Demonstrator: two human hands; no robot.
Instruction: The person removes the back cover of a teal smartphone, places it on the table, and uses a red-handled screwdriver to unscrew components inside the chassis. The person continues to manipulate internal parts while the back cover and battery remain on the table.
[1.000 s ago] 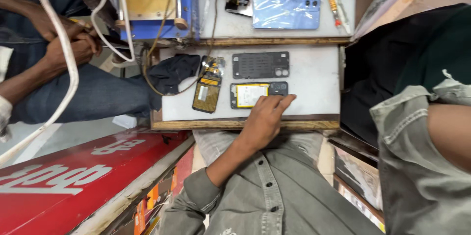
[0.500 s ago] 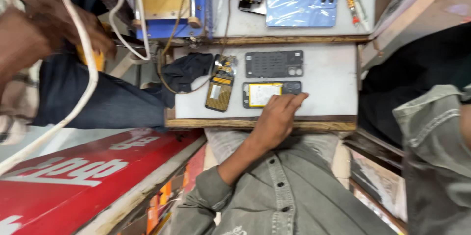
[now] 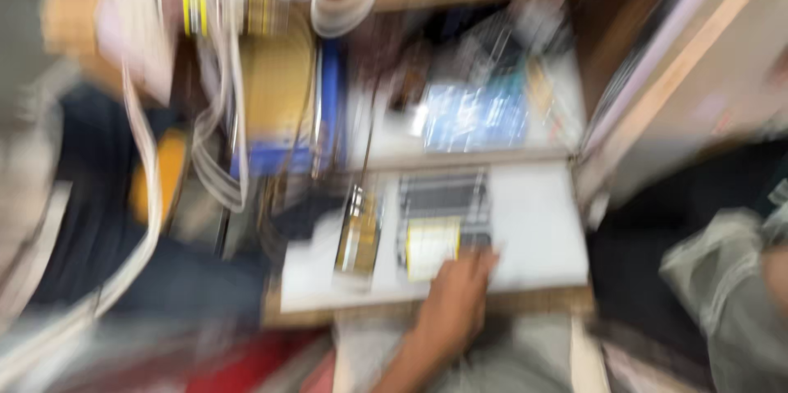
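A cramped repair workshop — opened phone parts lie on a white work board (image 3: 525, 229); cables (image 3: 222, 114) hang left of it; tools clutter behind.

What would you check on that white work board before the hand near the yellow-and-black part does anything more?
1. Picture sharp enough to judge: not ok, heavy motion blur.
2. Hand on the white board: ok, fingers reach the part with the yellow panel.
3. Grip on that part: cannot tell, too blurred.
4. Dark keypad-like piece lying apart from the hand: ok.
5. Brass-coloured piece lying left of the yellow one: ok.
6. Other hand: cannot tell, not in view.
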